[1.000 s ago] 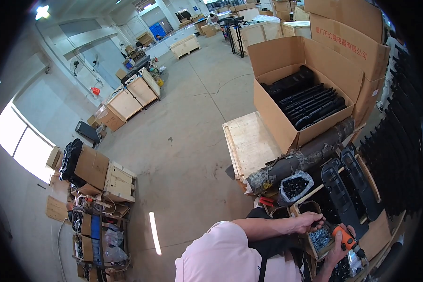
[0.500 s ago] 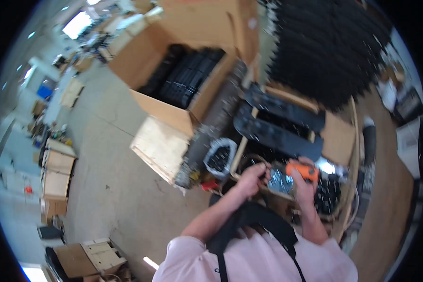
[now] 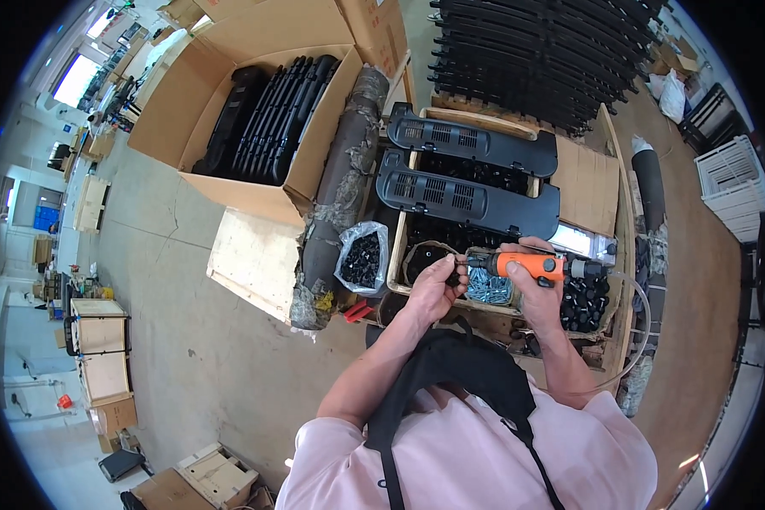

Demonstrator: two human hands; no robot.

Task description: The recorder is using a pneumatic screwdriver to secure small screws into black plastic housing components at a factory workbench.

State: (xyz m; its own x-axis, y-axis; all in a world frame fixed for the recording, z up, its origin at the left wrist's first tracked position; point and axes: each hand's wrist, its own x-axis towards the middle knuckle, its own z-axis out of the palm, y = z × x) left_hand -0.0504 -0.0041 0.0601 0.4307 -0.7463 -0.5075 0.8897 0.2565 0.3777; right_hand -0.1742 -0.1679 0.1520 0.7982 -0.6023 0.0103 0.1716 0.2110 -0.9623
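Note:
My right hand (image 3: 535,285) is wrapped around an orange pneumatic screwdriver (image 3: 518,263), which lies nearly level with its tip toward the left. A clear air hose (image 3: 646,314) runs from its rear end. My left hand (image 3: 438,289) is closed in a pinch at the screwdriver's tip; what the fingers hold is too small to name. Below the tool, silvery screws (image 3: 489,289) fill a compartment. Beyond my hands, two long black slotted panels (image 3: 463,194) rest side by side across a wooden crate. Black plastic parts (image 3: 585,299) fill a bin by my right hand.
At the left stands a cardboard box (image 3: 246,197) packed with black panels. A wrapped dark roll (image 3: 340,161) and a plastic bag of small black parts (image 3: 363,259) lie between it and the crate. Black slatted parts (image 3: 535,59) are stacked at the back. A red-handled tool (image 3: 359,311) is nearby.
The view has shifted and steadied. The screwdriver has turned from a slant to nearly level, and its tip now meets my left fingers, which were apart from it.

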